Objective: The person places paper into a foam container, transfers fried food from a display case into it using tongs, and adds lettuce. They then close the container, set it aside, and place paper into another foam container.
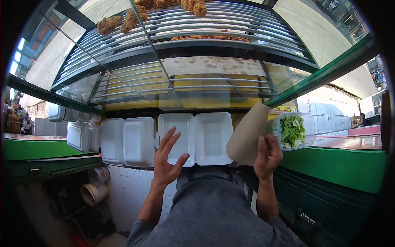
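My left hand (168, 161) is raised over the left part of an open white foam box (213, 140), its fingers apart and holding nothing. Between the thumb and curled fingers of my right hand (268, 156) is a sheet of brown paper (249, 133), tilted beside the right edge of that box. Just right of the paper stands a clear plastic tub (309, 131) with chopped green lettuce (292, 131) in it. To the left of the open box lies a second white foam box (139, 142), next to my left hand.
More white foam boxes (78, 136) are at the far left. Ahead, a glass case with a metal rack (185, 47) holds fried chicken pieces (133, 19). Green frame bars (321, 82) slant across the right. Buckets (94, 193) sit low at left.
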`<state>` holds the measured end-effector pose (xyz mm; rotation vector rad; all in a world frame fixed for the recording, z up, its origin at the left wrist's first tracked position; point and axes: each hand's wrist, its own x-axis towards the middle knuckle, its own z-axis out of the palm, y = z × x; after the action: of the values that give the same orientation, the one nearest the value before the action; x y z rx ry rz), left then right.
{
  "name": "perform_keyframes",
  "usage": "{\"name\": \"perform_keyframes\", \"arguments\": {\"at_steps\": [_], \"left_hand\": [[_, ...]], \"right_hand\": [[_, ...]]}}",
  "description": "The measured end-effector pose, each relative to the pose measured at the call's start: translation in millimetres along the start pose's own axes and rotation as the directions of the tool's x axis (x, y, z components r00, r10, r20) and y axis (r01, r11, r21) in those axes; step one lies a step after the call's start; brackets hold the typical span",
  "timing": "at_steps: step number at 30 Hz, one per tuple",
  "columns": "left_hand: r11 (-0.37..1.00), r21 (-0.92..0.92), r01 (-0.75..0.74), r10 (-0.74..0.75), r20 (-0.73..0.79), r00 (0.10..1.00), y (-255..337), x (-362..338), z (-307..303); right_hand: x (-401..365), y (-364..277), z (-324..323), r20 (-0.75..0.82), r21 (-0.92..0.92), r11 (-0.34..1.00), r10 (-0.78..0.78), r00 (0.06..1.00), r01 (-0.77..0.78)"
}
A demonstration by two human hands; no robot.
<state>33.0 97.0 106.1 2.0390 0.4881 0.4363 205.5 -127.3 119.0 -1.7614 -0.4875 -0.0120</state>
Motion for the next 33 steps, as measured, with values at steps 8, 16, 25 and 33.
{"name": "perform_keyframes", "arguments": {"at_steps": [8,16,25,33], "left_hand": [[0.718,-0.600,0.352,-0.358,0.115,0.927,6.8,0.9,52.0],[0.642,-0.622,0.448,-0.490,0.116,0.864,1.9,15.8,45.4],[0.902,-0.026,0.431,-0.425,0.121,0.897,-25.7,26.3,58.2],[0.849,0.517,0.107,-0.126,0.003,0.992,-13.2,34.0,69.9]], "right_hand": [[-7.6,-19.4,62.2,0.610,0.040,0.927,-0.318,0.725,0.373],[12.8,4.4,30.9,0.385,-0.060,0.986,0.165,0.908,-0.154],[4.6,68.2,47.2,0.210,-0.384,0.923,0.056,0.976,0.030],[-0.1,86.3,54.7,0.218,-0.295,0.947,0.193,0.957,-0.123]]}}
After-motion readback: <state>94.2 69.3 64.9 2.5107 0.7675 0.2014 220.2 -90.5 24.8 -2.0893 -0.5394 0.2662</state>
